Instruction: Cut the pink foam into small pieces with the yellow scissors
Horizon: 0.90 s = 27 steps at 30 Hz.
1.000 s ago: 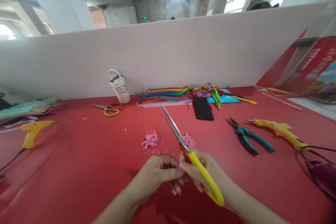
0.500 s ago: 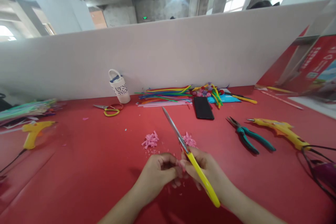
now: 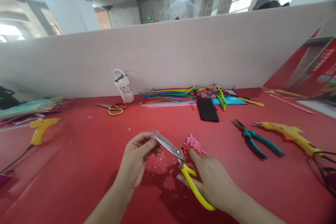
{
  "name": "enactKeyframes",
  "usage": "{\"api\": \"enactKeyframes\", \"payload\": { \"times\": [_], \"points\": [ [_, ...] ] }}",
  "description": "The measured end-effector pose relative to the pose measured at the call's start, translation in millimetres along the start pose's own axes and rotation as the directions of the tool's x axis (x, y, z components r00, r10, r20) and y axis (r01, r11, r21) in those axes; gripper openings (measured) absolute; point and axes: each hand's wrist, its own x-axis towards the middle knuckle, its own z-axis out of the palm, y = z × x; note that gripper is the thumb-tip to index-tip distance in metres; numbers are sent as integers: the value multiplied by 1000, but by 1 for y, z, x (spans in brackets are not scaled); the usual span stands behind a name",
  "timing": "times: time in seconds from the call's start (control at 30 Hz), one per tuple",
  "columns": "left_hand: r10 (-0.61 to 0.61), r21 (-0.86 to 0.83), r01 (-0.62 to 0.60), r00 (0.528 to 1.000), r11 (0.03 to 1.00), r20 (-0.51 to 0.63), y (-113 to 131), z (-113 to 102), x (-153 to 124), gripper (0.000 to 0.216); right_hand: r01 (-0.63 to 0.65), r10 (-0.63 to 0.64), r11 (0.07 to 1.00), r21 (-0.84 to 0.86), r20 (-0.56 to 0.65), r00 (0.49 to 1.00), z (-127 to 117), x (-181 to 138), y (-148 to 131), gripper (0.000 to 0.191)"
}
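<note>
My right hand [image 3: 211,176] grips a pair of scissors [image 3: 168,144] with one yellow and one red handle. The blades are slightly parted and point up and left, their tips by the fingertips of my left hand [image 3: 138,155]. Thumb and forefinger of that hand are pinched together; what lies between them is too small to make out. Beyond my right hand lies a pile of short pink pieces [image 3: 193,142]. Tiny pink scraps [image 3: 164,164] are scattered on the red tabletop [image 3: 86,161] between my hands. The left pink pile is mostly hidden behind my left hand.
Pliers [image 3: 257,140] and a yellow glue gun [image 3: 288,133] lie at right, another glue gun [image 3: 42,129] at left. Along the white partition [image 3: 168,56] are a cup [image 3: 124,89], other scissors [image 3: 114,110], colourful pipe cleaners [image 3: 168,94] and a black phone [image 3: 208,109].
My hands have moved apart, the left one leftward and up over the left pink pile. The scissors have swung to point further left, and their blades have parted slightly.
</note>
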Motion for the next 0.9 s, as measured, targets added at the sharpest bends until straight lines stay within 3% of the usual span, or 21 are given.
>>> {"api": "enactKeyframes", "payload": {
  "times": [0.23,0.47,0.9],
  "points": [
    [1,-7,-1,1000,1000,-5,0,0,-1,4,32,-33,995,-92,-12,999,2,-1,2,31],
    [32,53,-32,999,998,-7,2,1,-1,4,65,-71,990,-129,-47,996,5,-1,8,20],
    [28,4,-28,999,1000,31,2,0,-2,5,87,-88,983,-161,0,996,8,-1,8,22]
  ]
}}
